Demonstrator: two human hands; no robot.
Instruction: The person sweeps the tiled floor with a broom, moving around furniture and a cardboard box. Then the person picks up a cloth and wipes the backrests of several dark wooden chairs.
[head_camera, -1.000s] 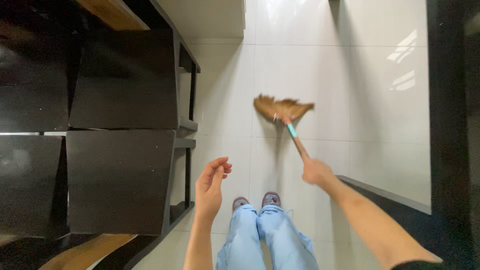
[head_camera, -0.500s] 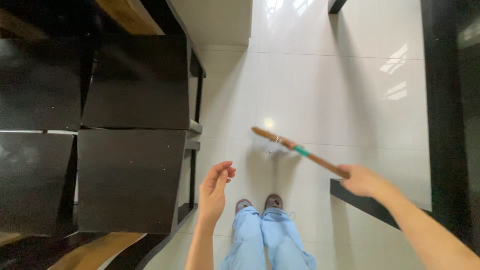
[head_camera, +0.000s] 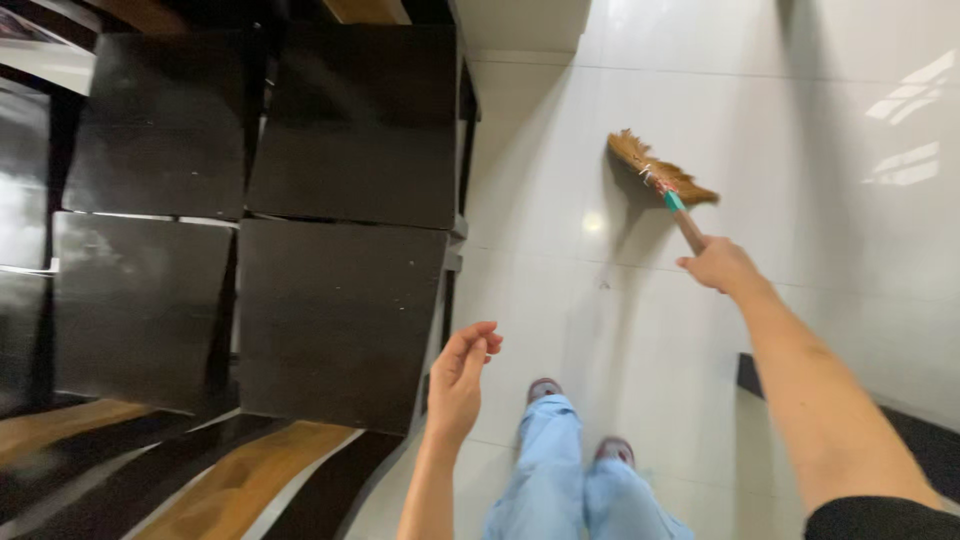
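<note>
- The broom (head_camera: 662, 180) is being gripped by the right hand (head_camera: 722, 266), its handle running up-left to bristles on the white floor (head_camera: 800, 120).
- The left hand (head_camera: 458, 380) is being held loosely open and empty, well apart.

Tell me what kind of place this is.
Probably a home interior, beside a staircase: glossy white tiled floor, black stair treads with wooden parts. The right hand holds a straw broom; the left hand is empty.

You see a broom (head_camera: 662, 178) with tan-brown bristles, a teal band and a brown wooden handle, over glossy white floor tiles (head_camera: 830, 130); beside you stand black square-topped stools (head_camera: 340, 320), and your trousers (head_camera: 560, 470) are pale blue, your sleeve (head_camera: 880, 518) black
</note>
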